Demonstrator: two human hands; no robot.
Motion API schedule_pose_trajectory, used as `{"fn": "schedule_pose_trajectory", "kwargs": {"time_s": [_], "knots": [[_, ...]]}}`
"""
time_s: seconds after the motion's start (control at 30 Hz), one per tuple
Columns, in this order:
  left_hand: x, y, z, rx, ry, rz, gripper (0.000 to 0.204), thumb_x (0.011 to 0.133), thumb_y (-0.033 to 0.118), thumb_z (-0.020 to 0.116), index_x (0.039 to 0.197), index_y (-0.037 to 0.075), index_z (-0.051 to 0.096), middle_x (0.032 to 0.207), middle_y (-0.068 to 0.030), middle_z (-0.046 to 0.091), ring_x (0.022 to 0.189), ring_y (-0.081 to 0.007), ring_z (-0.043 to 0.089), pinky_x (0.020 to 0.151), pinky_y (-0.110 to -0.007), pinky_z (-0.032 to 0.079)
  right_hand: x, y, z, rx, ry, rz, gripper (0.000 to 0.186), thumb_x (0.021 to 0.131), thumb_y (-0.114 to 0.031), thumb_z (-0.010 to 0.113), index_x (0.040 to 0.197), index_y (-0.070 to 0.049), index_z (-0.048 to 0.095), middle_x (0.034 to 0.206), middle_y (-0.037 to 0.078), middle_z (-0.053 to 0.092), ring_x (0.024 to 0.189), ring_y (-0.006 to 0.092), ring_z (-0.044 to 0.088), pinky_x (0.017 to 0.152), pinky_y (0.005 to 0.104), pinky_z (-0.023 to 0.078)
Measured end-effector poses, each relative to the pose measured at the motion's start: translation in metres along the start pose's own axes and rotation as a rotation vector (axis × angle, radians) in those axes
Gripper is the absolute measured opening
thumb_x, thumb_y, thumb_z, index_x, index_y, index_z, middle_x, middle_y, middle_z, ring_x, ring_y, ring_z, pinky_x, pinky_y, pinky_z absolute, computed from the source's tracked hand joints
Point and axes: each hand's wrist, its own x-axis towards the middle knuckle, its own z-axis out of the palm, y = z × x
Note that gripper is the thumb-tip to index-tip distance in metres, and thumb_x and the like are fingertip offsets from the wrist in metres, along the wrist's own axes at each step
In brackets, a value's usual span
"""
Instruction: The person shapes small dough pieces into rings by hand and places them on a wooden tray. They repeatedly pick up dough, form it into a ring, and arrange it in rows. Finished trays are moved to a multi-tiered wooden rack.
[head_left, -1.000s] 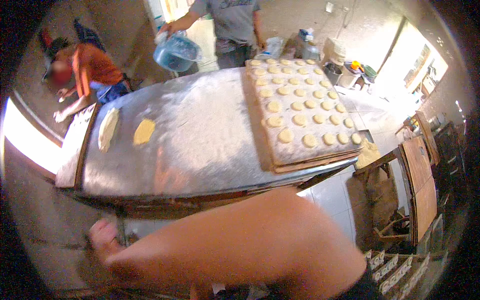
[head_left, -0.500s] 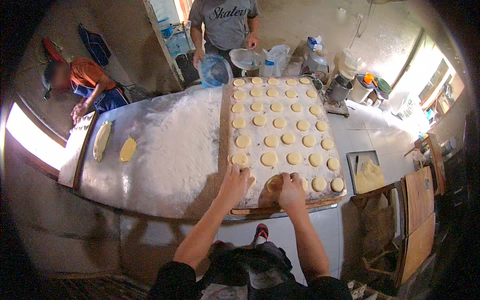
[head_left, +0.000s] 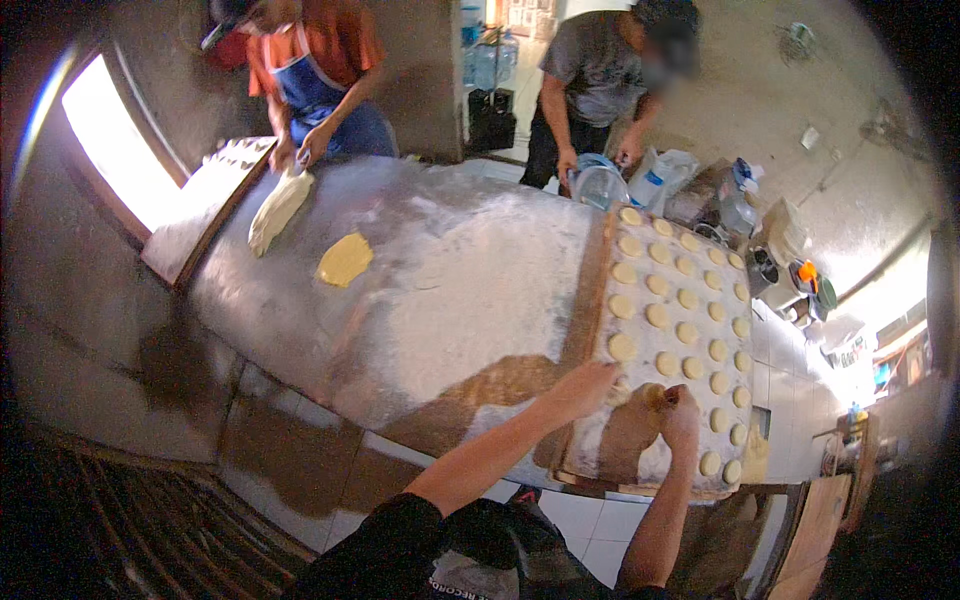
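Observation:
At the near end of a floured board [head_left: 600, 450], my left hand [head_left: 590, 385] has its fingers curled onto a pale dough round [head_left: 619, 393] near the board's left part. To its right, my right hand [head_left: 676, 415] pinches another round [head_left: 655, 398], partly hidden by the fingers. Rows of flat dough rounds [head_left: 686, 331] cover the rest of the board, which lies on a steel table [head_left: 270, 310] dusted with flour [head_left: 460, 290]. Farther left are a long strip of dough [head_left: 278, 215] and a yellow piece [head_left: 344, 259].
A co-worker [head_left: 320, 100] in an orange shirt works at the table's far left, beside a second board [head_left: 200, 215]. Another person [head_left: 585, 80] in grey holds a blue tub [head_left: 600, 182] behind the table. Buckets [head_left: 805, 285] stand at right; wooden boards [head_left: 805, 540] lean near my right.
The view has swung leftward. Both my hands came onto the near dough rounds. The orange-shirted person now grips the long dough; the person in grey has bent forward with the tub.

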Motion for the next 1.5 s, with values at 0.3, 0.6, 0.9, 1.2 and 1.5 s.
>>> {"fn": "schedule_pose_trajectory", "kwargs": {"time_s": [0.3, 0.6, 0.9, 1.2, 1.5], "knots": [[-0.131, -0.128, -0.133, 0.242, -0.310, -0.267, 0.026, 0.088, 0.014, 0.065, 0.109, 0.000, 0.058, 0.095, -0.0224, 0.067, 0.092, -0.0399, 0.065, 0.079, -0.051, 0.050, 0.014, -0.230, 0.132, 0.260, -0.388, -0.357, 0.029, 0.083, -0.011, 0.074, 0.108, -0.004, 0.061, 0.091, 0.015, 0.066, 0.086, 0.0275, 0.066, 0.079, 0.0371, 0.052], [-0.133, -0.174, -0.176, -0.019, 0.004, -0.202, 0.036, 0.087, 0.014, 0.062, 0.123, 0.016, 0.065, 0.113, -0.0187, 0.064, 0.111, -0.0352, 0.060, 0.093, -0.047, 0.048, 0.058, -0.258, 0.167, 0.185, -0.190, -0.541, 0.030, 0.085, -0.015, 0.069, 0.112, -0.009, 0.061, 0.091, 0.018, 0.067, 0.093, 0.0385, 0.064, 0.085, 0.0484, 0.050], [-0.109, -0.162, -0.147, 0.562, 0.096, 0.005, 0.036, 0.083, 0.013, 0.065, 0.119, 0.018, 0.069, 0.119, -0.0118, 0.057, 0.118, -0.0332, 0.052, 0.098, -0.050, 0.041, 0.065, -0.240, 0.151, -0.164, -0.228, -0.604, 0.021, 0.084, -0.017, 0.072, 0.102, -0.010, 0.062, 0.106, 0.010, 0.059, 0.107, 0.0372, 0.056, 0.091, 0.0447, 0.047], [-0.106, -0.126, -0.143, -0.265, 0.203, -0.290, 0.027, 0.093, 0.026, 0.068, 0.113, 0.007, 0.069, 0.073, -0.0086, 0.070, 0.067, -0.0244, 0.068, 0.065, -0.034, 0.053, 0.034, -0.234, 0.112, 0.710, -0.534, -0.159, 0.047, 0.087, -0.006, 0.075, 0.122, -0.008, 0.044, 0.099, 0.004, 0.061, 0.089, 0.0117, 0.058, 0.079, 0.0293, 0.050], [-0.140, -0.070, -0.169, -0.569, 0.123, -0.465, 0.035, 0.086, 0.016, 0.078, 0.114, -0.001, 0.066, 0.100, -0.0111, 0.073, 0.090, -0.0152, 0.070, 0.082, -0.029, 0.055, -0.035, -0.263, 0.072, 0.840, -0.556, -0.171, 0.045, 0.085, -0.002, 0.068, 0.123, -0.009, 0.044, 0.100, 0.009, 0.064, 0.096, 0.0201, 0.063, 0.084, 0.0359, 0.052]]}}
